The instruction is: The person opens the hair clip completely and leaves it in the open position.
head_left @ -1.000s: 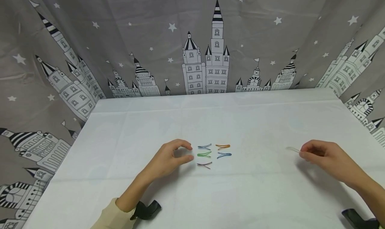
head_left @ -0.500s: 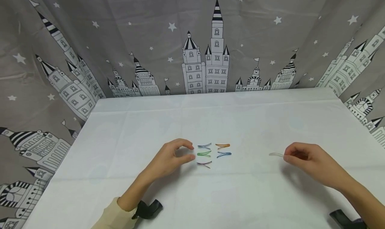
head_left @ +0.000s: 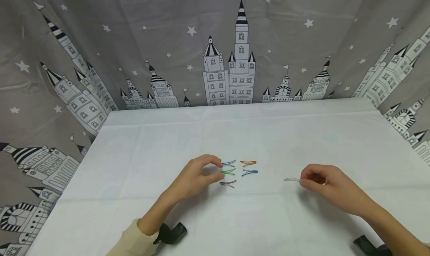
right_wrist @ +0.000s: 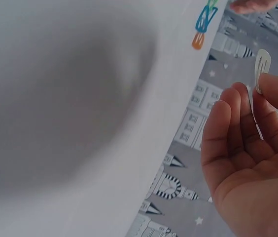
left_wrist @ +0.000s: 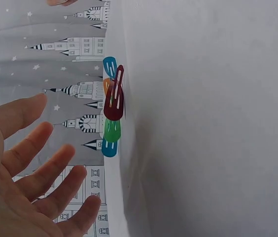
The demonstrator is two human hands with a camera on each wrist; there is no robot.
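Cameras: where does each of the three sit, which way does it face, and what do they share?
Head: above, looking forward and down at the table; both forearms show.
Left wrist: behind the open left hand, facing the coloured clips.
Right wrist: behind the right hand, which pinches a white clip.
Shared: all three show the coloured clips.

left hand (head_left: 196, 175): fingers loosely curled, holding nothing | right hand (head_left: 324, 183): fingertip pinch grip, forearm low
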